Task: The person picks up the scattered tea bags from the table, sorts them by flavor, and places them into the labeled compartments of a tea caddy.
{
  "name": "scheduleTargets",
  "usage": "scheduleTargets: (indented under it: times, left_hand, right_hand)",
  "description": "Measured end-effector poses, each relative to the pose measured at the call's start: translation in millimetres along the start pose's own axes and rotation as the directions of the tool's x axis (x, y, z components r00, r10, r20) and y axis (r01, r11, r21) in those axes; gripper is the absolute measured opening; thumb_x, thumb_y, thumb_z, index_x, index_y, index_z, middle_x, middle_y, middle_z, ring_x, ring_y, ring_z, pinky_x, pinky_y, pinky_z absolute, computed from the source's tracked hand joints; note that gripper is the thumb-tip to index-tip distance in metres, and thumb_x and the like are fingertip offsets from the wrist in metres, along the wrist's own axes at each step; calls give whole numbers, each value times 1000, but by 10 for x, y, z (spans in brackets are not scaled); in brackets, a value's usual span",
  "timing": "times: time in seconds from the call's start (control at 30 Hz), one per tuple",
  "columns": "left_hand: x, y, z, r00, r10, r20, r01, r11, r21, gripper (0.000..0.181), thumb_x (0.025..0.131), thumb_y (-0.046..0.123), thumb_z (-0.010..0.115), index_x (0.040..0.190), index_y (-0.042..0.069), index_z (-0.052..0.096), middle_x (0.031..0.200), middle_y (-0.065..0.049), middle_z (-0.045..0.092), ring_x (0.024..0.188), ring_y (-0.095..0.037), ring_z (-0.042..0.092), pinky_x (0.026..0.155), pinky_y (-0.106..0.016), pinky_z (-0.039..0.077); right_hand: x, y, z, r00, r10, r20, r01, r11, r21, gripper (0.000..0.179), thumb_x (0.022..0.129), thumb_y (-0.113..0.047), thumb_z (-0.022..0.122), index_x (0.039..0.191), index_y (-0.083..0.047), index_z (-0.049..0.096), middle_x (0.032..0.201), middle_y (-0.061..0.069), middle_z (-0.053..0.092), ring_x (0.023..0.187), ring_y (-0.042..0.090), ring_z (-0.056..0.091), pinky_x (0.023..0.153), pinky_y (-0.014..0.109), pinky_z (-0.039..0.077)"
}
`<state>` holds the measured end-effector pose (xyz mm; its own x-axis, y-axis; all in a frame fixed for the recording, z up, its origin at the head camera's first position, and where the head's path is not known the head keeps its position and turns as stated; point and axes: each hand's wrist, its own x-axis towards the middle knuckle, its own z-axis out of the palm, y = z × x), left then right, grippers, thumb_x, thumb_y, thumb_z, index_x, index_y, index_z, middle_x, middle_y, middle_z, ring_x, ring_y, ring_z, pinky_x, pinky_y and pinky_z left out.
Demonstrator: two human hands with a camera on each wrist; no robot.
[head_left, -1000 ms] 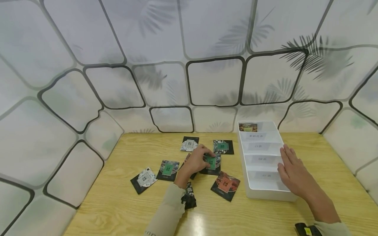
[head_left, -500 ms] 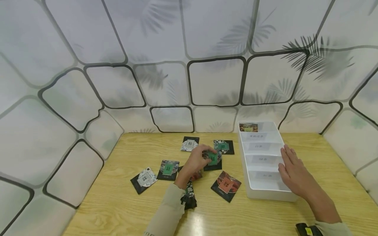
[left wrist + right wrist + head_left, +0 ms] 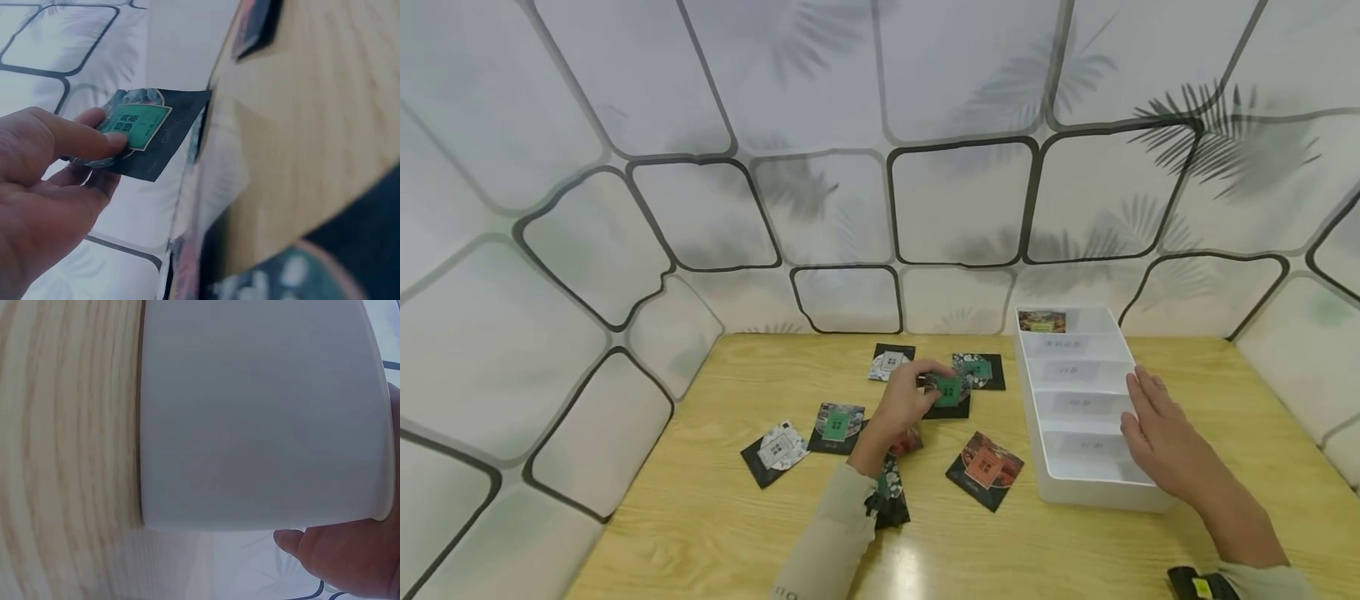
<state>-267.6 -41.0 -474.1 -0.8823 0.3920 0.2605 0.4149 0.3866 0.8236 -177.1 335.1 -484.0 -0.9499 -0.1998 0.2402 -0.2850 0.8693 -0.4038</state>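
Observation:
My left hand (image 3: pixel 901 407) pinches a black tea sachet with a green label (image 3: pixel 952 405) between thumb and fingers. In the left wrist view that sachet (image 3: pixel 150 134) is raised above the table and tilted. Under the left wrist lie a partly hidden red-patterned sachet (image 3: pixel 912 440) and a floral black sachet (image 3: pixel 891 500). With its fingers straight, my right hand (image 3: pixel 1168 442) rests along the right side of a white compartment box (image 3: pixel 1101 493). Up close, the right wrist view shows the box's plain end wall (image 3: pixel 262 412) and part of that hand.
Around the left hand lie a red-label sachet (image 3: pixel 985 470), a green-label one (image 3: pixel 837 427), another green-label one (image 3: pixel 979 371) and two white-label ones (image 3: pixel 891 362) (image 3: pixel 775 452). A picture packet (image 3: pixel 1042 322) sits in the box's far compartment. A patterned wall stands behind the table (image 3: pixel 700 533).
My left hand has lifted the green-label sachet off the pile and moved it slightly away, uncovering more of the red-patterned sachet. The right hand stays against the box; the head view has shifted slightly.

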Motion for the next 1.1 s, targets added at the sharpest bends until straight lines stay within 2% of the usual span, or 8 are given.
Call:
scheduleTargets:
  times: [0.17, 0.27, 0.37, 0.47, 0.63, 0.7, 0.93, 1.1]
  left_hand:
    - [16, 46, -32, 997, 49, -53, -51, 998, -46, 34, 93, -16, 63, 113, 8, 77, 123, -7, 70, 110, -23, 65, 72, -32, 47]
    - [19, 70, -48, 995, 84, -61, -87, 995, -55, 34, 93, -13, 65, 118, 8, 76, 125, -8, 70, 112, -24, 65, 79, -31, 53]
    - [24, 100, -52, 990, 122, -66, -128, 987, -93, 36, 93, -11, 68, 124, 6, 73, 127, -10, 69, 116, -27, 64, 91, -36, 56]
    - [22, 139, -61, 987, 145, -66, -153, 979, -132, 36, 93, -9, 69, 126, 6, 71, 127, -10, 68, 113, -28, 64, 88, -36, 56]
    - [9, 169, -72, 988, 146, -49, -152, 979, -137, 36, 95, -8, 68, 128, 6, 68, 128, -10, 67, 104, -26, 63, 75, -28, 52]
    - [6, 170, -70, 989, 142, -46, -148, 978, -145, 36, 95, -8, 68, 128, 5, 68, 127, -11, 67, 102, -26, 62, 75, -27, 52]
    - [-4, 236, -59, 994, 100, -32, -104, 972, -211, 39, 91, -3, 75, 129, 4, 68, 129, -12, 65, 108, -26, 64, 85, -30, 56]
    - [-1, 288, -33, 995, 99, -28, -103, 969, -224, 40, 91, -5, 74, 129, 3, 68, 129, -13, 65, 105, -25, 63, 83, -28, 56]
  right_hand:
    - [-2, 4, -22, 1000, 0, 1, 0, 1000, -1, 60, 111, -20, 32, 156, 15, 14, 166, 32, 5, 153, 48, 1, 119, 65, 4]
    - [7, -5, -34, 1000, 2, 9, -2, 1000, -7, 60, 111, -20, 32, 156, 15, 14, 166, 33, 5, 153, 49, 1, 119, 65, 4]
    - [9, -6, -41, 1000, 5, 16, -5, 1000, -8, 61, 111, -20, 32, 157, 15, 13, 165, 33, 5, 153, 48, 0, 119, 64, 3]
    - [7, -4, -41, 1000, 8, 19, -8, 1000, -5, 61, 111, -21, 31, 157, 14, 12, 166, 32, 4, 153, 47, -2, 120, 63, 2]
    - [-5, -3, -24, 1000, 9, 13, -9, 1000, 9, 61, 111, -21, 32, 157, 14, 13, 166, 32, 4, 153, 47, -2, 120, 63, 1]
    - [-8, -1, -18, 1000, 9, 11, -9, 1000, 12, 61, 111, -21, 32, 157, 14, 13, 166, 32, 4, 153, 48, -2, 119, 64, 1]
    - [13, -10, -24, 1000, 1, 5, -1, 1000, -28, 61, 112, -23, 30, 157, 14, 14, 166, 32, 6, 153, 49, 0, 115, 72, 7]
    - [0, -22, -41, 1000, 4, 7, -4, 999, -42, 60, 112, -23, 30, 157, 14, 15, 165, 33, 7, 153, 49, 0, 114, 73, 9]
